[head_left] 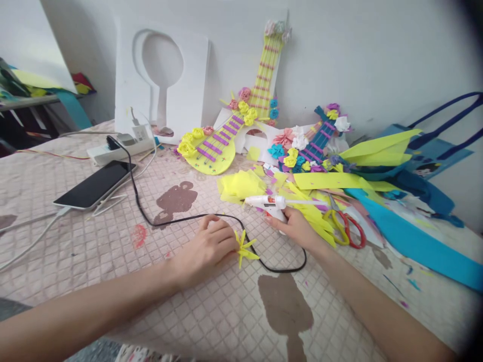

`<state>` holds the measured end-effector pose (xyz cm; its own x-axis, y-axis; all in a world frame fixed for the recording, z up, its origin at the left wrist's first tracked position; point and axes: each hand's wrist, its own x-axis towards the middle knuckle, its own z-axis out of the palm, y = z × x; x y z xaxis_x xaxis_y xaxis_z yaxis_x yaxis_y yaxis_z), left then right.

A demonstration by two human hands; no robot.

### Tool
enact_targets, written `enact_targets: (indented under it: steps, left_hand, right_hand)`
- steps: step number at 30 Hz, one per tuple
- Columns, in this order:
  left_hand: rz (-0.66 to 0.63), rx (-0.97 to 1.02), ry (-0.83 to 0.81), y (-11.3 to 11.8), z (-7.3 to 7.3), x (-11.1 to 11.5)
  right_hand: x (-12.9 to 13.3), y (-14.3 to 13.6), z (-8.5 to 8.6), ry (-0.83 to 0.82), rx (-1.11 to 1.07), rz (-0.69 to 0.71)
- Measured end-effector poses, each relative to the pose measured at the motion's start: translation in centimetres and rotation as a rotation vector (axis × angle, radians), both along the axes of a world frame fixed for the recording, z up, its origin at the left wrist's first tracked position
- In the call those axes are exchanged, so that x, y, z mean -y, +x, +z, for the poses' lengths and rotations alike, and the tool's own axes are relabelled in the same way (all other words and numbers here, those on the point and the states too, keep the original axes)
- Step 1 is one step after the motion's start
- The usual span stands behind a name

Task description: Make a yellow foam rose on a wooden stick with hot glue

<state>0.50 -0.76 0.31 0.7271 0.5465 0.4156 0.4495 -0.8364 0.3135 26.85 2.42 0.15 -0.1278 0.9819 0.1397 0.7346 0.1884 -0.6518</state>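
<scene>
My left hand (211, 244) is closed at the left side of a yellow paper flower (246, 250) with narrow pointed petals, pinching it just above the tablecloth. In my right hand (296, 225) is a white hot glue gun (274, 203), gripped by its handle, with the nozzle pointing left and a glue stick (307, 202) sticking out at the back. A black cord (279, 270) loops over the cloth between and below my hands. Beyond the nozzle lies a heap of yellow crepe paper (241, 185). The fingertips of my left hand are partly hidden.
A phone (96, 185) and a white power strip (121, 151) lie at left. Decorated paper instruments (211, 160) lean at the back near a white foam board (124, 80). Scissors (354, 229), blue crepe strips (415, 244) and a blue bag (430, 156) are at right.
</scene>
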Motion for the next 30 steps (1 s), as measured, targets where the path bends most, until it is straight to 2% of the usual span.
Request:
enact_targets:
  steps: [4,7,9,17,24,30]
  left_hand:
    - [0.003,0.006,0.016,0.0,-0.1,-0.1]
    - [0.004,0.0,0.062,-0.1,-0.3,-0.2]
    - [-0.016,-0.026,0.096,-0.2,-0.3,-0.3]
    - [-0.095,-0.077,0.2,-0.7,-0.1,-0.4]
    - [-0.137,-0.075,0.212,-0.5,0.3,-0.5]
    - [-0.156,-0.067,0.282,-0.6,0.2,-0.6]
  right_hand:
    - [1.6,0.3,1.9,-0.036,-0.107,-0.046]
    - [3.0,1.0,3.4,-0.11,-0.092,0.05]
    - [3.8,1.6,3.8,-0.126,-0.071,0.111]
    - [6.0,3.0,2.6,-0.185,0.083,0.242]
    - [6.7,3.0,2.8,-0.28,0.138,0.334]
    - [6.7,2.4,3.1,-0.264,0.117,0.399]
